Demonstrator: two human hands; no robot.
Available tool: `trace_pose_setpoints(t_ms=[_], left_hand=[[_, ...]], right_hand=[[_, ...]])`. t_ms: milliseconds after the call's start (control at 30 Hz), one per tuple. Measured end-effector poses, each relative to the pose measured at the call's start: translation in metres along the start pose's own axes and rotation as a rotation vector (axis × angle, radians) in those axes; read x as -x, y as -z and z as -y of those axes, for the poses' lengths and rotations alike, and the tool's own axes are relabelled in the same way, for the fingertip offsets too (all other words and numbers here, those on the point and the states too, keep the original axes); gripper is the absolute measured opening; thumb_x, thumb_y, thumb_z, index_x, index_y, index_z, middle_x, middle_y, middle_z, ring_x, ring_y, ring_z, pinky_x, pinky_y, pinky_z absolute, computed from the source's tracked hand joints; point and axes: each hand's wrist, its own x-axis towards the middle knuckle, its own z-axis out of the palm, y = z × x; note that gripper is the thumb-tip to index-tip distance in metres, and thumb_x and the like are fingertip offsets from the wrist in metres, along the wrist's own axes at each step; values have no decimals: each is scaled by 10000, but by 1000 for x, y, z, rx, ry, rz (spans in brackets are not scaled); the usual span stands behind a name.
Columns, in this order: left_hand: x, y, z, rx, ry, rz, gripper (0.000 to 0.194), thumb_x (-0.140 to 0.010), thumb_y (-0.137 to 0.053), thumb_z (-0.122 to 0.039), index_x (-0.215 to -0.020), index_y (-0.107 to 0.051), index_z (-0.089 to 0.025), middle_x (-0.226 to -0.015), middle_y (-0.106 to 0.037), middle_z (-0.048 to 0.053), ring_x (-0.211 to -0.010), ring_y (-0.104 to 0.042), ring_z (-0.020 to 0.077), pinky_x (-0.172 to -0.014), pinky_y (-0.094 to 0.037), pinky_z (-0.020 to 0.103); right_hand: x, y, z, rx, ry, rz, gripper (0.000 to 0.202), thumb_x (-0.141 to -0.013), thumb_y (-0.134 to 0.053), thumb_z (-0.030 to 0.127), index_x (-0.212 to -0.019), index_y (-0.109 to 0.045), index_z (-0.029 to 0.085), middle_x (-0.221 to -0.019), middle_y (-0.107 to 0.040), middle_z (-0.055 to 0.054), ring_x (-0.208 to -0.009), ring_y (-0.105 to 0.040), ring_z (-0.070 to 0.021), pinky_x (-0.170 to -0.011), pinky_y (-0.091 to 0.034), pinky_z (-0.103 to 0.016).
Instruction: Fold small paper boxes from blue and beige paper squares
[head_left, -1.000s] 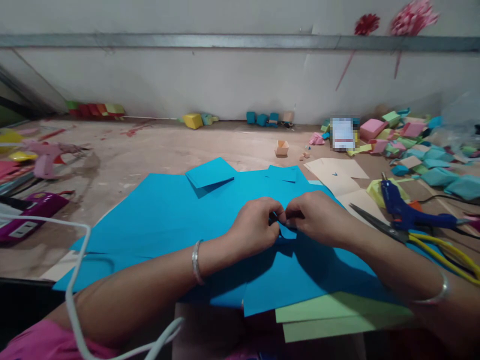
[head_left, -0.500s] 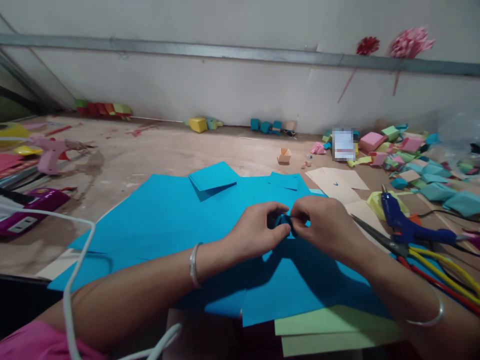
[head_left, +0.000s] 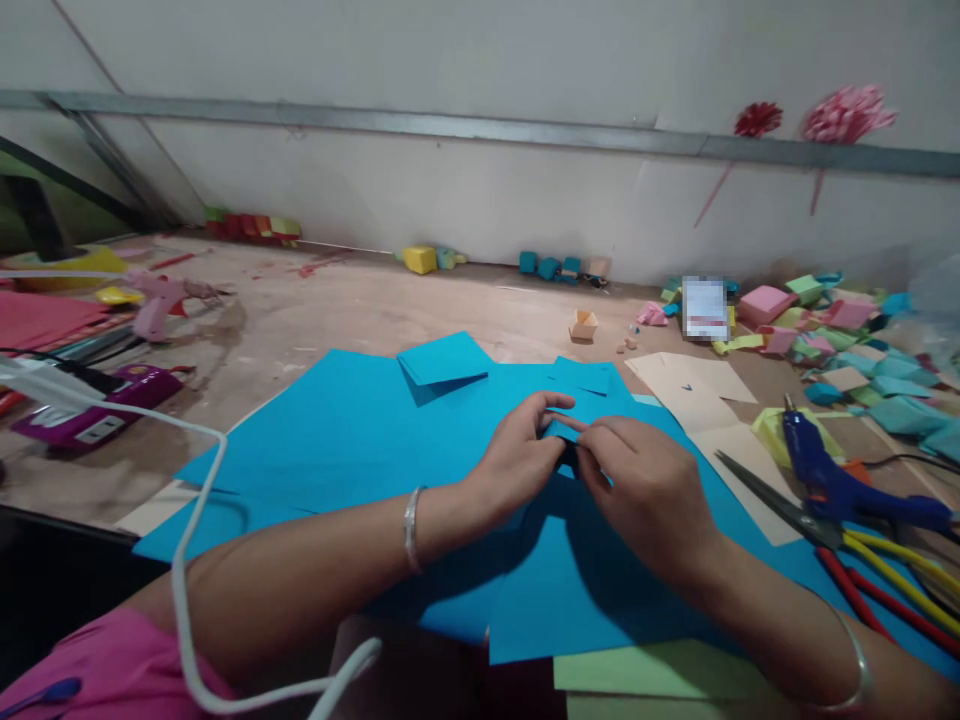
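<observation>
Between my two hands is a small folded blue paper box, partly hidden by the fingers. My left hand grips its left side, thumb in front and fingers behind. The fingers of my right hand pinch its right edge. Both hands are above a large blue paper sheet spread over the table. A folded blue paper piece lies on the sheet beyond my left hand, and a smaller blue piece lies just past the hands.
Scissors and a blue glue gun lie right of my right hand. Colourful paper boxes are heaped at the back right. A pink glue gun and a purple power strip sit left. A white cable crosses my left arm.
My right fingers have shifted on the blue paper box, and more of its top face shows. My left index finger is more stretched out. The whole view has swung slightly left.
</observation>
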Motion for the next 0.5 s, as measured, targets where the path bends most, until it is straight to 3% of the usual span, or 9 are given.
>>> trace_pose_setpoints(t_ms=[100,167,267,333,400,500], left_hand=[[2,0,1,-84,-49,-30,469,-680,-477,-6,-1116,-527,-171,-968,-646,36,-797,-592,131,-668,-468,241],[5,0,0,-104,-59,23,535,-652,-515,-5,-1157,-510,-179,-966,-635,26,-754,-578,125,-637,-452,238],[9,1,-6,65,4,117,642,-616,-615,-25,-1219,-475,-195,-1026,-632,36,-824,-596,142,-671,-460,241],[10,2,-11,265,91,117,551,-688,-684,-141,-1203,-496,-199,-1009,-636,36,-874,-606,149,-712,-470,246],[9,2,-14,430,229,110,352,-829,-641,-359,-1120,-544,-187,-897,-634,22,-784,-607,135,-712,-489,268],[7,1,-11,495,439,137,420,-907,-493,-581,-957,-560,-169,-742,-616,11,-650,-614,149,-712,-536,365]], right_hand=[[1,-3,0,28,8,4,261,-939,-459,141,-809,-685,141,-704,-612,-69,-650,-516,-175,-609,-265,-317],[2,-4,-2,52,24,18,232,-936,-473,152,-932,-705,143,-688,-603,-57,-628,-508,-181,-590,-251,-319],[3,-3,-6,46,32,48,265,-936,-459,141,-848,-708,151,-647,-587,-48,-606,-507,-176,-576,-251,-315],[2,-2,-9,10,18,33,327,-945,-439,147,-724,-680,152,-622,-581,-50,-611,-520,-168,-582,-275,-306],[1,-1,-10,-43,5,-23,348,-953,-441,168,-690,-668,153,-619,-592,-52,-632,-542,-165,-595,-303,-294],[0,-1,-11,-111,-9,-80,317,-940,-456,163,-715,-679,167,-655,-630,-50,-662,-566,-161,-609,-331,-281]])
